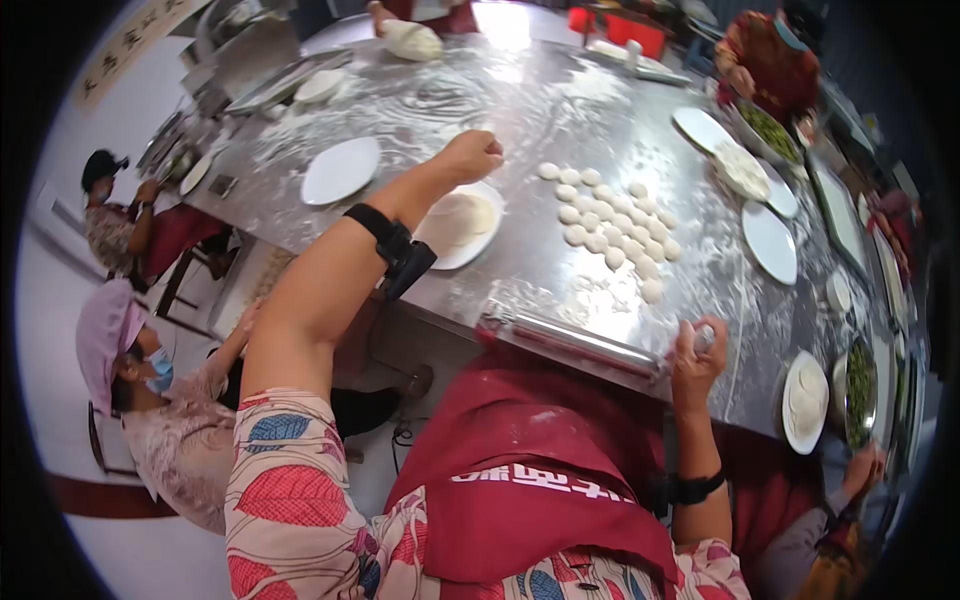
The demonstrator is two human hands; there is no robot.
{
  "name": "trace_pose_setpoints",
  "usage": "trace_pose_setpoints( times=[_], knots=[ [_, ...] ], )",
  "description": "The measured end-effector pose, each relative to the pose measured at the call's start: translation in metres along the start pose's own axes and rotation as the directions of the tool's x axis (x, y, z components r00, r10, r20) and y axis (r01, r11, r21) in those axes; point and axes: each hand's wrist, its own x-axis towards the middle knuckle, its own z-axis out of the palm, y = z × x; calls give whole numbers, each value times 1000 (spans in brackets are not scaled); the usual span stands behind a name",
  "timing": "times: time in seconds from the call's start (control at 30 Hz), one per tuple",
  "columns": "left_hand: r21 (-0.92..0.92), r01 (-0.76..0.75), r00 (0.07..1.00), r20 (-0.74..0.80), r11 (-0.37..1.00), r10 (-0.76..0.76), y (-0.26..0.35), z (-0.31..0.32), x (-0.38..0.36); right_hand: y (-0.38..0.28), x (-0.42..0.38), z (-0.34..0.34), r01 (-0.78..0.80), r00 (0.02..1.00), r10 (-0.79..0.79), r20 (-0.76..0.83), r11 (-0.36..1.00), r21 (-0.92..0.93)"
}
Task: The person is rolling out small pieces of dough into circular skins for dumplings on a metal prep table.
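My left hand (472, 157) reaches across the steel table (530, 265), its fingers curled together. Whether they hold anything is hidden. Beneath that forearm a white plate (493, 239) carries flat round dough wrappers (470, 218), partly covered by my arm. By the table's near edge, my right hand (698, 362) is closed around a small pale, rounded thing (706, 338) that I cannot identify. Just left of it a long shiny metal bar (580, 343) lies along the edge. Several small flattened dough pieces (615, 222) are spread on the floured surface between my hands.
An empty white plate (341, 170) lies to the left. At right are more plates (769, 243), a plate of wrappers (806, 402) and bowls of green filling (860, 390). A person in a pink cap (112, 330) sits at left; another person (770, 65) works at the far right.
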Motion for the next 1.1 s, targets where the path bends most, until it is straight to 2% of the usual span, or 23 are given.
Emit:
trace_pose_setpoints(
  times=[0.07,0.13,0.17,0.23,0.3,0.37,0.43,0.53,0.63,0.73,0.83,0.87,0.97,1.03,1.07,1.1],
  knots=[
    [44,-137,981,145,990,129,38,40,6,4,0,1,3,1000,-3,-26,1000,-12],
    [60,-281,925,284,958,253,79,80,4,3,2,1,68,997,-68,-21,998,-11],
    [62,-346,886,352,936,304,99,99,-2,1,2,1,45,999,-45,-15,999,-5],
    [74,-482,825,374,873,424,121,138,-11,-1,1,1,22,1000,-22,-7,1000,15],
    [143,-583,763,433,800,480,142,162,-19,-2,-1,0,11,1000,-11,3,999,31],
    [134,-709,660,474,692,583,150,181,-20,-1,-1,-1,-3,1000,2,12,999,45],
    [193,-760,615,521,620,592,153,190,-21,-1,-1,-1,-24,1000,23,15,998,54],
    [239,-776,618,478,584,625,153,197,-26,1,-1,-1,-29,1000,29,11,998,49],
    [92,-751,609,479,654,632,156,187,-39,0,-1,0,-38,999,37,15,998,57],
    [-63,-430,790,457,901,409,159,166,-62,-2,-6,-4,-32,999,31,26,999,40],
    [-111,-212,762,604,971,235,127,162,-68,-17,5,-3,-52,997,52,54,999,9],
    [-107,-190,794,568,976,217,111,173,-68,-18,13,1,-45,998,46,40,999,-16],
    [-178,-114,833,519,977,191,109,176,-65,-4,49,16,116,993,-113,29,983,-145],
    [-132,-137,843,505,982,185,112,180,-64,11,64,28,36,998,-31,47,993,-114],
    [-93,-131,848,506,987,160,114,181,-62,14,64,31,-25,998,28,61,999,-36],
    [-49,-128,858,496,991,135,115,179,-59,13,60,28,-30,999,32,39,998,-56]
  ],
)
